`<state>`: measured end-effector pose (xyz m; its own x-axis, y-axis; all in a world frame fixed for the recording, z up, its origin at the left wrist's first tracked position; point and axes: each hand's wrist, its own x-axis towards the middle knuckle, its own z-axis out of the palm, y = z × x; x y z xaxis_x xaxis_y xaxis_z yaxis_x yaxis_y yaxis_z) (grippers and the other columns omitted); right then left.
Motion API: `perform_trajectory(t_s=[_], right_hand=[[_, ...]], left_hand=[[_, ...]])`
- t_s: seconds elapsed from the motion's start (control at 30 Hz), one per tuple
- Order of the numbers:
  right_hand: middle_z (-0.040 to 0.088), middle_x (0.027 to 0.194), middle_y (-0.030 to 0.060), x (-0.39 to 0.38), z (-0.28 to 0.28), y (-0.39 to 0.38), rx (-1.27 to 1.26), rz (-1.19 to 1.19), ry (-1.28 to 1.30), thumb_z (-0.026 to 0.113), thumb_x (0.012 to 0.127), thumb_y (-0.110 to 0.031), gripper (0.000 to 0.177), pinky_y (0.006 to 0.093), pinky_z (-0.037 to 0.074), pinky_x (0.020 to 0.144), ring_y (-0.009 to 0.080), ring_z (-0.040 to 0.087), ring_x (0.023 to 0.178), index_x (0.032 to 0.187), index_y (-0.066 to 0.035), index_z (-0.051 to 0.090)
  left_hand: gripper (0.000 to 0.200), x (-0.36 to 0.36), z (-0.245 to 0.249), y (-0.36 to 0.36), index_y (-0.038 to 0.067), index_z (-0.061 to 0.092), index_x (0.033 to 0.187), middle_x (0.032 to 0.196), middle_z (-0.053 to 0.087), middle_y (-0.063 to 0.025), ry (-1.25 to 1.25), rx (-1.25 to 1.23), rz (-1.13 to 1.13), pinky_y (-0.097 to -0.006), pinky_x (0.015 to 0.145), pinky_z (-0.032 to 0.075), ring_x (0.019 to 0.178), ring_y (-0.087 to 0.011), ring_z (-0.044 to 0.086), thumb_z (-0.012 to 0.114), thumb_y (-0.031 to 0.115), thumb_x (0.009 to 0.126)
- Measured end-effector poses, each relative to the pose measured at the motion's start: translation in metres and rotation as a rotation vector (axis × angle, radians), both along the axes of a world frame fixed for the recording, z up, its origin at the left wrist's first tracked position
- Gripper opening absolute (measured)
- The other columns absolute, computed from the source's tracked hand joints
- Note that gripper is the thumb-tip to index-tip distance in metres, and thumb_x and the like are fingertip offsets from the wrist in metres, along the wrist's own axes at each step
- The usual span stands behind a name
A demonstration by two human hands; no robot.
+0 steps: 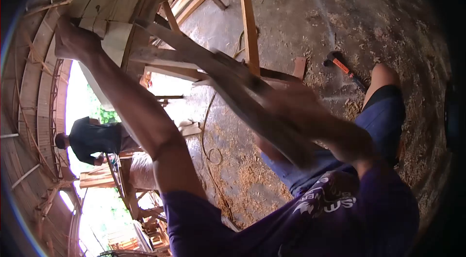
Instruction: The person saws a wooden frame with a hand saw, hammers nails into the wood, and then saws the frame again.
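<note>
My left hand [77,41] is stretched far out at the upper left, by the edge of a pale wooden board [114,2]. Its fingers look bent together, and what they hold is hidden. Nearer my body, my right hand [293,104] is closed around a long, dark, flat piece [233,89], blurred by motion. That piece slants from the wooden frame toward my lap, crossing in front of an upright wooden leg [247,24].
A hammer [342,65] with an orange label lies on the shaving-strewn floor [310,9] near my bent knee [386,75]. A cord [208,130] trails along the floor. Another person [94,138] in dark clothes stands at the left by stacked timber [99,178].
</note>
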<state>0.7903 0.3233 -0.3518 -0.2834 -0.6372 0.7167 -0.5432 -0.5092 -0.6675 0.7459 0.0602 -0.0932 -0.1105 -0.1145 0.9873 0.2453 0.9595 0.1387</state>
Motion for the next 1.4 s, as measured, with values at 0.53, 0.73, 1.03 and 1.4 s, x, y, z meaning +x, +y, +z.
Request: perform_trajectory(t_s=[0.53, 0.73, 1.03, 1.4], right_hand=[[0.066, 0.091, 0.0124, 0.035, -0.086, -0.003, 0.033, -0.025, -0.026, 0.068, 0.084, -0.018, 0.022, 0.0277, 0.053, 0.067, 0.0212, 0.066, 0.075, 0.100, -0.005, 0.058], [0.063, 0.089, 0.0060, 0.010, -0.001, -0.026, -0.472, -0.256, 0.030, 0.075, 0.076, -0.015, 0.030, 0.0305, 0.053, 0.058, 0.0171, 0.063, 0.066, 0.099, -0.005, 0.058], [0.061, 0.069, 0.0149, 0.099, -0.095, 0.106, -0.508, -0.026, -0.244, 0.052, 0.088, -0.009, 0.026, 0.0404, 0.051, 0.053, 0.0302, 0.063, 0.063, 0.064, -0.002, 0.060], [0.058, 0.071, 0.0119, 0.034, -0.042, 0.020, -0.138, -0.270, 0.019, 0.066, 0.078, -0.021, 0.023, 0.0371, 0.049, 0.053, 0.0261, 0.060, 0.057, 0.089, -0.001, 0.064]], left_hand=[[0.030, -0.004, -0.006, 0.008, -0.007, 0.069, 0.071, 0.065, 0.064, -0.0124, 0.085, 0.125, -0.081, -0.0367, 0.057, 0.047, 0.057, -0.0196, 0.055, 0.063, 0.021, 0.079], [0.027, -0.004, -0.003, 0.001, -0.006, 0.068, 0.067, 0.061, 0.062, -0.0092, -0.015, 0.130, -0.126, -0.0356, 0.055, 0.045, 0.054, -0.0165, 0.050, 0.060, 0.017, 0.079], [0.028, -0.003, 0.006, -0.018, -0.011, 0.071, 0.089, 0.085, 0.069, -0.0172, -0.040, 0.098, -0.091, -0.0367, 0.066, 0.056, 0.073, -0.0240, 0.065, 0.062, 0.015, 0.080], [0.029, -0.008, 0.006, -0.017, -0.003, 0.058, 0.054, 0.052, 0.054, -0.0062, 0.005, -0.002, -0.088, -0.0341, 0.050, 0.038, 0.049, -0.0144, 0.045, 0.062, 0.017, 0.074]])
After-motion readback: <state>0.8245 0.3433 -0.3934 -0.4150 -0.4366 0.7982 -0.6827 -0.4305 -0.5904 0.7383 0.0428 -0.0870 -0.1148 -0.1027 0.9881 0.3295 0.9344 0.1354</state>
